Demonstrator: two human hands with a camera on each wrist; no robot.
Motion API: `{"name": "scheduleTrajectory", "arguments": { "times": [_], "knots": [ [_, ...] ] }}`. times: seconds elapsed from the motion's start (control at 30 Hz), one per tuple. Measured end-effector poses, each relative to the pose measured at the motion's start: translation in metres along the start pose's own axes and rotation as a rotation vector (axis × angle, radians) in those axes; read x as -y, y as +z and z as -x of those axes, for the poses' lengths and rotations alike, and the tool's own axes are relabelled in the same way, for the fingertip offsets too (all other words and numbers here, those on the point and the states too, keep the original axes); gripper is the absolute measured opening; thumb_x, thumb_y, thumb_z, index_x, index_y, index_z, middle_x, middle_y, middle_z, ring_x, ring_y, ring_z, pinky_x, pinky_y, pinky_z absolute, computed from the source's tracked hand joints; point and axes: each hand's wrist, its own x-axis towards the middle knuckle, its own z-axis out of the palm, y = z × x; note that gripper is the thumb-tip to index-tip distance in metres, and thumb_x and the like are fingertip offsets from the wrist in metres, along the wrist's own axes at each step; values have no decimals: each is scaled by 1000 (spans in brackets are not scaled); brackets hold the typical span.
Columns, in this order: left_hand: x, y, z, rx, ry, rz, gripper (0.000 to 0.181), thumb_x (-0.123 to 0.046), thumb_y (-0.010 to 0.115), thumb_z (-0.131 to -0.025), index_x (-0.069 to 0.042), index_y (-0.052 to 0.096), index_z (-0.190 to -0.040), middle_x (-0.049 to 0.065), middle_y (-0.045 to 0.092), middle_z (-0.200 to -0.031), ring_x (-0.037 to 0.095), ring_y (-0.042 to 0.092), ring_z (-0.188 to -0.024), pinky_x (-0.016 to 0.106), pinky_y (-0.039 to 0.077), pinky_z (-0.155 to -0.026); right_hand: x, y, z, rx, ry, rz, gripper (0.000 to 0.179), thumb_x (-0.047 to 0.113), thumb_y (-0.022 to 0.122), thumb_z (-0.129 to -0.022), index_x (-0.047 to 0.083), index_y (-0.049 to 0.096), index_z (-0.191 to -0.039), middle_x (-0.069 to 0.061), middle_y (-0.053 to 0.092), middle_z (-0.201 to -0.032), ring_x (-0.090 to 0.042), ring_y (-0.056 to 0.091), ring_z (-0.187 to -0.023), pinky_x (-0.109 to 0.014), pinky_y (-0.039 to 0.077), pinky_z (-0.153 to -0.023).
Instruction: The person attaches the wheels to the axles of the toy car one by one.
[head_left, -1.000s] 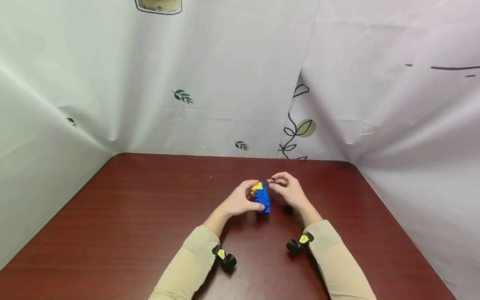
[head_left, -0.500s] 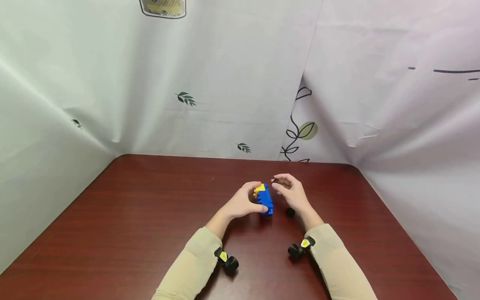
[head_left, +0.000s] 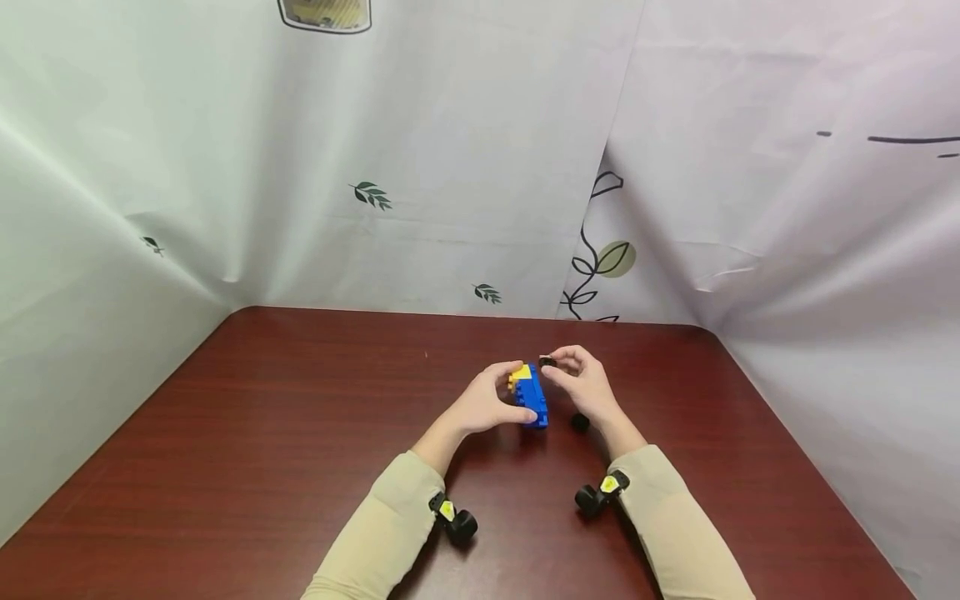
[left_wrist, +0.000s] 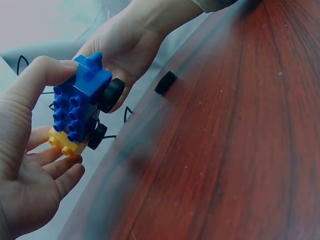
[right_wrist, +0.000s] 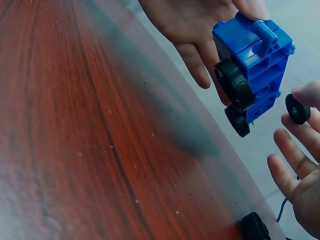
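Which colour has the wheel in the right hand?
The wheel is black; the right wrist view shows it best.

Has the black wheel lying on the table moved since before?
No. In the head view, the wheel lies in the same spot relative to the far table edge.

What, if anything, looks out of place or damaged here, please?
Nothing appears damaged or spilled. Only the loose wheel on the table stands out, lying apart from the blue-and-yellow toy, which shows fitted wheels on just one side.
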Motion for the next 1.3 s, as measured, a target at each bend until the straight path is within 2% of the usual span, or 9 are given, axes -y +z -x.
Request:
{"name": "scheduleTrajectory", "arguments": {
  "times": [0.2, 0.53, 0.83, 1.0, 1.13, 1.3],
  "knots": [
    [-1, 0, 1, -18, -9, -8, 86, -31, 79, -73, -10, 36, -145, 10, 43, -145, 28, 47, -129, 43, 41, -106, 2, 0, -1, 44, -14, 8, 48, 23, 65, -90, 1, 52, -130, -20, 63, -120, -5, 63, -89, -18, 53, -76],
    [0, -1, -2, -6, 8, -26, 87, -30, 80, -72, -11, 35, -145, 9, 39, -147, 28, 40, -135, 43, 36, -110, 3, 1, -2, 59, -41, 7, 47, 23, 65, -90, 2, 53, -131, -17, 62, -124, -3, 62, -94, -18, 53, -78],
    [1, 0, 0, 5, 4, -44, 88, -33, 80, -71, -14, 35, -145, 8, 39, -147, 28, 41, -134, 44, 37, -109, 5, 3, 0, 74, -44, 56, 43, 21, 65, -90, 6, 57, -129, -13, 63, -125, -22, 59, -108, -21, 49, -88],
    [1, 0, 0, 10, 3, -38, 89, -33, 79, -72, -14, 34, -146, 8, 38, -148, 28, 41, -134, 44, 38, -109, 18, 3, 7, 92, -62, 50, 41, 14, 64, -90, 0, 57, -127, -19, 62, -123, -32, 57, -111, -25, 48, -89],
    [0, 0, 0, 14, 0, -28, 90, -32, 79, -72, -14, 32, -146, 9, 37, -149, 28, 41, -134, 44, 37, -109, 31, 4, 13, 101, -77, 65, 40, 12, 63, -90, -3, 56, -127, -21, 62, -122, -30, 58, -109, -20, 48, -87],
    [0, 1, -1, 18, -5, -29, 91, -32, 79, -72, -14, 31, -147, 9, 35, -150, 28, 40, -135, 44, 37, -109, 35, 4, 15, 105, -78, 68, 39, 11, 63, -90, -3, 57, -126, -21, 63, -121, -27, 58, -107, -17, 48, -85]
  ]
}}
